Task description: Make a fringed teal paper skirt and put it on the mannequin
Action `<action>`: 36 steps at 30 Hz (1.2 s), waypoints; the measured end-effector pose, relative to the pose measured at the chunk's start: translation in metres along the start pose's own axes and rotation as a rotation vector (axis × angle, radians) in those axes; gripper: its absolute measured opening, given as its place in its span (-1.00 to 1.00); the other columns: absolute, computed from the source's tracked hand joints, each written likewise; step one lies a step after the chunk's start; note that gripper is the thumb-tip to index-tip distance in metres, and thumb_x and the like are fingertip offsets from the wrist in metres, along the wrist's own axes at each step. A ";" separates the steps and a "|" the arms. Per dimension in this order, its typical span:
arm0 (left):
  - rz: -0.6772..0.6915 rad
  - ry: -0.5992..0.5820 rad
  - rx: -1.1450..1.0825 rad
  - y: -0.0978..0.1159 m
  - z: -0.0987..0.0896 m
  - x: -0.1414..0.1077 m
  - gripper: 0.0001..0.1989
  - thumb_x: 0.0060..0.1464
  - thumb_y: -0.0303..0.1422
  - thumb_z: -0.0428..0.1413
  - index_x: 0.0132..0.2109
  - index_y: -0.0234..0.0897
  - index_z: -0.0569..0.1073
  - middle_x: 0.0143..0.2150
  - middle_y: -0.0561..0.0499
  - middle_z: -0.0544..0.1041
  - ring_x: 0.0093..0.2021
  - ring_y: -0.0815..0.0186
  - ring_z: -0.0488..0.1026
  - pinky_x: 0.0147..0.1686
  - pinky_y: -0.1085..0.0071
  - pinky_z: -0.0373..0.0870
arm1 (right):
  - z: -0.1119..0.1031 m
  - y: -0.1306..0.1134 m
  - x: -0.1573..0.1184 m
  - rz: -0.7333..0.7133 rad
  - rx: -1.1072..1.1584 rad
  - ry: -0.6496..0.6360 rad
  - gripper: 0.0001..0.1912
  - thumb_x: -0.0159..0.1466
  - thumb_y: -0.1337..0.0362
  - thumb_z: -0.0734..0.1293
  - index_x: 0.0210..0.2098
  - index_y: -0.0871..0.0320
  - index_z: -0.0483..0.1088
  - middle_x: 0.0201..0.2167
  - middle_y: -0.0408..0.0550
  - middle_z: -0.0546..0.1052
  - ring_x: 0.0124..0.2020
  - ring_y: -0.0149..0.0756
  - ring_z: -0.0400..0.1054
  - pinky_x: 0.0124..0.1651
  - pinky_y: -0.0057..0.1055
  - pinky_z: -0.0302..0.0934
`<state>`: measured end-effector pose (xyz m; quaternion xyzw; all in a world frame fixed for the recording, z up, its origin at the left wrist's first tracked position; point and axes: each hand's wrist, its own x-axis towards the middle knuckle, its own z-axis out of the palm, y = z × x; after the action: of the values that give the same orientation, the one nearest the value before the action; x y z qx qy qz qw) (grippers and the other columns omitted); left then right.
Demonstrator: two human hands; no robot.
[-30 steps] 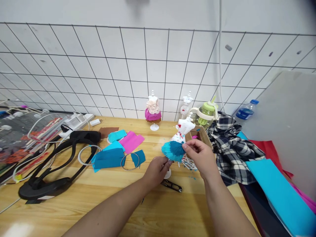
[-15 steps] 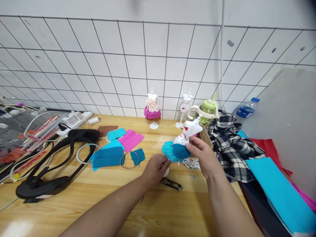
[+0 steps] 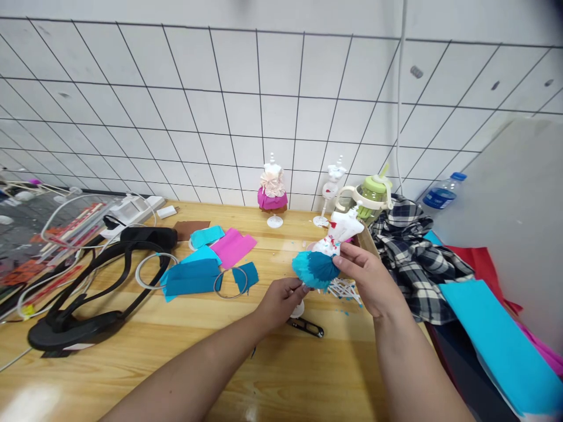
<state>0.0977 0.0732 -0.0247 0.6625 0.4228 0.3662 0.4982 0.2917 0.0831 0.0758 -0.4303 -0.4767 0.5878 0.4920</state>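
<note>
- the small white dress-form mannequin (image 3: 345, 225) is up in both hands mid-table, tilted over to the right
- its ruffled two-tone blue paper skirt (image 3: 323, 266) is on at the hips, dark teal over bright turquoise. chest and waist have no paper, just red and blue specks
- can't tell if the skirt goes all the way round or is fastened
- left hand (image 3: 279, 305): fingertips closed in a pinch at the skirt's lower edge
- right hand (image 3: 367, 278): thumb and forefinger nearly closed on the skirt's top edge by the waist, other fingers loosely curled
- black thread snips (image 3: 311, 328) lie just below the round white base (image 3: 298, 309), nobody holding them
- flat teal paper sheet (image 3: 191, 278) off to the left, a pink-skirted mannequin (image 3: 272, 196) upright at the back
- white paper strips (image 3: 345, 289) and an open cardboard box (image 3: 367, 240) crowd the right hand
</note>
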 end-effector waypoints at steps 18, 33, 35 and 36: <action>-0.057 -0.029 -0.060 0.004 -0.001 0.000 -0.46 0.09 0.10 0.04 -0.48 -0.33 0.46 -0.59 0.09 0.33 -0.54 0.43 0.23 -0.54 0.52 0.15 | -0.003 0.003 0.002 -0.001 -0.030 -0.012 -0.65 0.03 0.05 0.51 -0.29 0.14 0.54 -0.31 -0.05 0.60 -0.28 -0.23 0.45 -0.15 -0.32 0.31; -0.090 0.133 -0.100 0.008 -0.004 0.002 -0.45 0.18 0.07 -0.06 -0.07 -0.31 0.51 -0.48 0.08 0.35 -0.50 0.40 0.22 -0.48 0.48 0.19 | 0.006 0.006 0.010 -0.075 0.118 0.291 -0.48 0.01 -0.02 0.50 -0.10 0.07 0.47 -0.16 -0.03 0.55 -0.37 -0.36 0.37 -0.41 -0.49 0.23; -0.073 0.214 -0.083 0.008 -0.007 0.003 -0.50 0.21 0.02 -0.06 -0.02 -0.28 0.49 -0.38 0.04 0.41 -0.46 0.39 0.26 -0.45 0.48 0.22 | 0.014 0.007 0.009 -0.047 0.193 0.321 -0.54 -0.02 0.00 0.51 -0.22 0.11 0.44 -0.42 -0.16 0.50 -0.59 -0.50 0.18 -0.59 -0.55 0.04; -0.067 0.238 -0.068 0.007 -0.008 0.003 -0.52 0.20 0.01 -0.03 -0.05 -0.29 0.50 -0.35 0.02 0.43 -0.43 0.38 0.29 -0.43 0.47 0.24 | 0.019 0.008 0.008 -0.015 0.221 0.284 -0.57 -0.03 0.02 0.51 -0.27 0.12 0.43 -0.53 -0.23 0.42 -0.66 -0.55 0.07 -0.63 -0.56 -0.06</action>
<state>0.0934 0.0780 -0.0157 0.5826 0.4881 0.4397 0.4785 0.2709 0.0883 0.0704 -0.4487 -0.3380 0.5661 0.6032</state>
